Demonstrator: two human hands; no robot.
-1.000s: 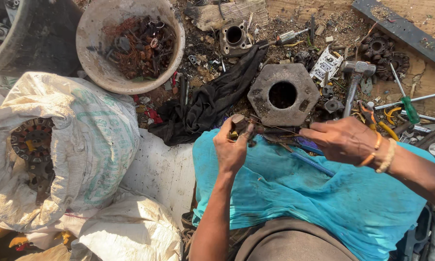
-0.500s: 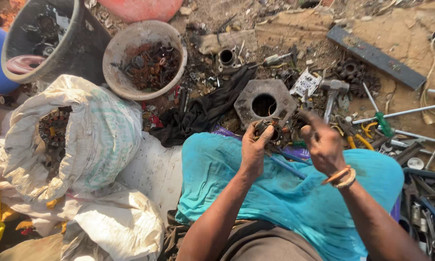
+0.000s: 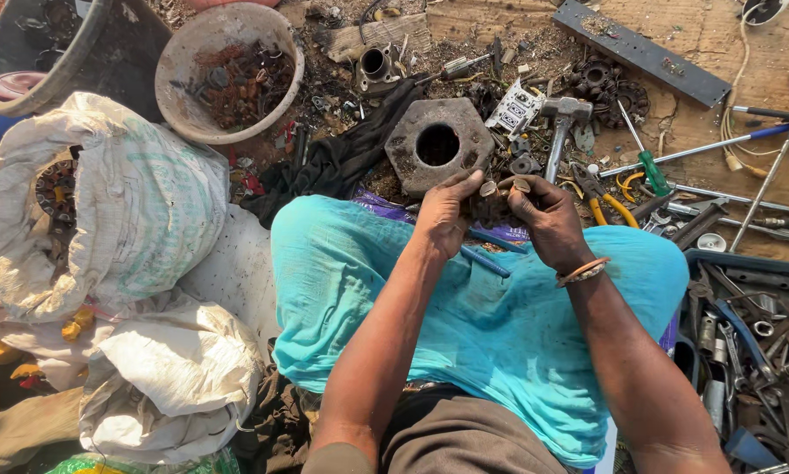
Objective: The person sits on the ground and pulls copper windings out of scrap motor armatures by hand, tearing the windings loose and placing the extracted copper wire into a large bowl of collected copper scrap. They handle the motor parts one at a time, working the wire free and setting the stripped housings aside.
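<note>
Fingers (image 3: 465,189) of both hands pinch one small dark metal part (image 3: 498,204) over teal cloth (image 3: 465,325); left hand (image 3: 443,215) and right hand (image 3: 548,224) closed on it. Two white sacks (image 3: 140,211), one showing rusty gears. Beyond: one hex block (image 3: 438,145), one hammer (image 3: 561,123). Far: bowl (image 3: 184,88) of rusty scrap, black tub (image 3: 105,44) beside.

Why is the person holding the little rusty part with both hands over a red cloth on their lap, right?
Not quite: the cloth on the lap is turquoise, not red, as the head view shows. The rest holds: the left hand and right hand both grip the little rusty part above it.
</note>
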